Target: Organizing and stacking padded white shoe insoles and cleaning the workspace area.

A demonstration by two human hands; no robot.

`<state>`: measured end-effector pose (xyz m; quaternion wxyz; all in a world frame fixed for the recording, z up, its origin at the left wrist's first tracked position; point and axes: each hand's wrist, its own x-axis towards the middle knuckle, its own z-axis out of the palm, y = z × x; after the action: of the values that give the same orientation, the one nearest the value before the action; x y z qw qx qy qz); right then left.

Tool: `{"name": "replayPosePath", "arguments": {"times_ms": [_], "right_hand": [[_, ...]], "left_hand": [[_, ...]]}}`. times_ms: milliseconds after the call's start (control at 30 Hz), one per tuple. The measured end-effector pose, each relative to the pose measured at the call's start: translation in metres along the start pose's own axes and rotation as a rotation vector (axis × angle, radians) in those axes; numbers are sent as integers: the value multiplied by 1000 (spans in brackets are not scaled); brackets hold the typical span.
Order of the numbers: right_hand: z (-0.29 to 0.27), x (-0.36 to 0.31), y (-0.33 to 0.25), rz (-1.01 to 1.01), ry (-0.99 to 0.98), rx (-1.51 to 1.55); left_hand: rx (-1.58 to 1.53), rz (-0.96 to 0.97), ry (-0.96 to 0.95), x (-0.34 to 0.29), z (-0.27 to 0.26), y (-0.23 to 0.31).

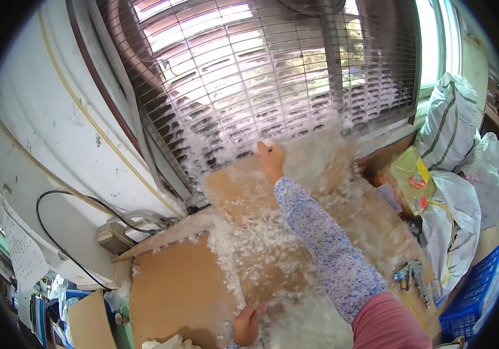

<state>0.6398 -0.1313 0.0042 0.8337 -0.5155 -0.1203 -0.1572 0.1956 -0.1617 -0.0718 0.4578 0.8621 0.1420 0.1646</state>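
Note:
Up against the wire grille, my right hand has its fingers pinched together, with white fluff at the fingertips. It is just over the upper edge of a cardboard sheet that leans below the grille. My left hand is low in the picture, over the cardboard, with its fingers curled. Loose white fluff lies around both hands; whatever the left fingers hold is hidden. Tufts also cling to the lower wires. A patterned blue-and-white sleeve covers my right forearm.
A flat cardboard panel lies at left, near a grey box with a black cable. At right are an air blow gun, a yellowish container, white sacks and a blue crate.

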Motion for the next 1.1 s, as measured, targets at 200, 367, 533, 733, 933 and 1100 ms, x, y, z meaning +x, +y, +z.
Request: {"name": "replayPosePath", "arguments": {"times_ms": [200, 367, 533, 733, 933, 1100], "right_hand": [[-74, 98, -39, -467, 311, -572], [-74, 123, -68, -629, 198, -846], [-49, 89, -47, -606, 227, -413], [-169, 135, -18, -667, 370, -810], [-191, 163, -34, -517, 427, -836], [-202, 169, -33, -585, 350, -944]], "left_hand": [[-92, -46, 2, -6, -4, 8], [-21, 72, 1, -6, 8, 17], [125, 115, -24, -3, 16, 23], [142, 103, -133, -8, 17, 9], [-174, -104, 54, -20, 7, 4], [281, 303, 20, -13, 2, 11]]}}
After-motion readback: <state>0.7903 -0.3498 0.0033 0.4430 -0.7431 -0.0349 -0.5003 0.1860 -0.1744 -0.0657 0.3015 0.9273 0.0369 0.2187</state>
